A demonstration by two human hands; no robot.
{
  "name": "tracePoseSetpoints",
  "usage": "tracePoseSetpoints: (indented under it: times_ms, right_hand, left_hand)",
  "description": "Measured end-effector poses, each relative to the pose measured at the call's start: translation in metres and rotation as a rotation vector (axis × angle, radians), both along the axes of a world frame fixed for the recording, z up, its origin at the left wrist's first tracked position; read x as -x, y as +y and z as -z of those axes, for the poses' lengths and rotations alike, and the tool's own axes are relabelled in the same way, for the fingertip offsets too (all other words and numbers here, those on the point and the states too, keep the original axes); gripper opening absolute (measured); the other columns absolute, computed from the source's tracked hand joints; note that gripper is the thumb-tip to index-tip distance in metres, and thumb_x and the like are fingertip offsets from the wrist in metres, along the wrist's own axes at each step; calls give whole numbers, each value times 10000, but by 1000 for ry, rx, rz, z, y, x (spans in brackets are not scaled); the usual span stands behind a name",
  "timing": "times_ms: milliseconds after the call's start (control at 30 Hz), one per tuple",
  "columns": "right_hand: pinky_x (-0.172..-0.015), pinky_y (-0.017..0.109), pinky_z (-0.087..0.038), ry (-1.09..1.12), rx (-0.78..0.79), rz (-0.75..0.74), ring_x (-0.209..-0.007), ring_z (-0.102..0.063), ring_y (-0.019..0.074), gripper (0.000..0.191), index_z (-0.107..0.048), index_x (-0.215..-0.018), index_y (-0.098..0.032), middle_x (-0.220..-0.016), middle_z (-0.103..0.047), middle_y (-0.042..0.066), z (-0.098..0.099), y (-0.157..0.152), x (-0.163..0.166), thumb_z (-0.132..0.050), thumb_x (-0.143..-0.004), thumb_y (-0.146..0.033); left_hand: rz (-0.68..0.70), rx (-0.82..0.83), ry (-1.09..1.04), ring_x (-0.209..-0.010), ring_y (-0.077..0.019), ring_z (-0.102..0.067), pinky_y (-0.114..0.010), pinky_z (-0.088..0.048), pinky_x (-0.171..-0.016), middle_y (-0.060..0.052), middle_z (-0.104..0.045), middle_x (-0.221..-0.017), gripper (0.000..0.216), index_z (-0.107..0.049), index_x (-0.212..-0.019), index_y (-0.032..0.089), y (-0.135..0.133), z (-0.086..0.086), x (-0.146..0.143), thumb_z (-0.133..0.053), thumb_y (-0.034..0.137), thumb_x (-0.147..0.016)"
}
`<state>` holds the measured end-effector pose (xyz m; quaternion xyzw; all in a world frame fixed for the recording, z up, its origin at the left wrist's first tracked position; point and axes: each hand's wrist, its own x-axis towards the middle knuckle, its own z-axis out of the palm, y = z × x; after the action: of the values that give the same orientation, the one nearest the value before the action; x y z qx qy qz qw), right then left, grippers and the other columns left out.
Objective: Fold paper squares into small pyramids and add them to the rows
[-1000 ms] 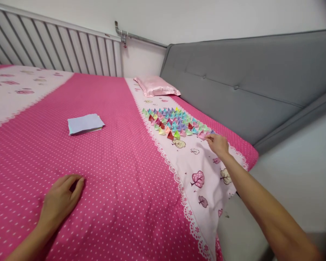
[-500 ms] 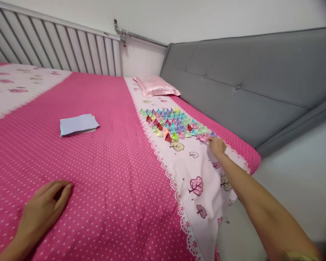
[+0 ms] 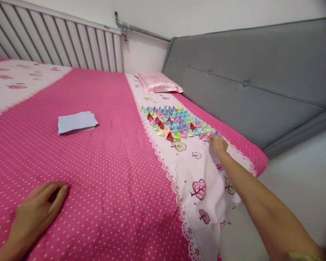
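Observation:
Rows of small folded paper pieces (image 3: 175, 120) in many colours stand on the white printed band of the bedsheet. At the near right end of the rows, my right hand (image 3: 218, 144) pinches a pink folded paper piece (image 3: 205, 137) by its right side. A blue folded piece (image 3: 217, 133) is just behind those fingers. On the pink dotted part of the sheet rests my left hand (image 3: 39, 206), fingers curled and thumb close to the fingertips, with nothing seen in it. Farther off, beyond that hand, lies a stack of paper sheets (image 3: 77, 122), a pale lilac one on top.
A grey padded headboard (image 3: 250, 69) runs along the right side. Near the far corner lies a pink satin pillow (image 3: 159, 83). A white radiator (image 3: 70, 43) and a pipe (image 3: 143, 32) are at the far wall. The bed's edge (image 3: 220, 235) drops off at the lower right.
The camera view has shifted slightly. My right hand keeps its pinch on the pink piece at the row's end, and my left hand stays resting on the sheet.

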<state>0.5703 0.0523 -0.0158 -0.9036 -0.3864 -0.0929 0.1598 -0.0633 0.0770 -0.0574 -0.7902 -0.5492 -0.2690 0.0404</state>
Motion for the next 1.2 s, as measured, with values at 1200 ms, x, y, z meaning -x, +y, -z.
tracePoseSetpoints:
  times_ms: [1200]
  right_hand:
    - [-830, 385, -477, 103, -182, -904, -967, -593, 248, 403, -547, -1208, -129, -1181, -583, 136, -32, 139, 381, -552, -828, -262]
  left_hand:
    - [71, 65, -193, -866, -223, -558, -364, -484, -735, -95, -597, -922, 160, -561, -813, 181, -26, -12, -23, -431, 253, -874]
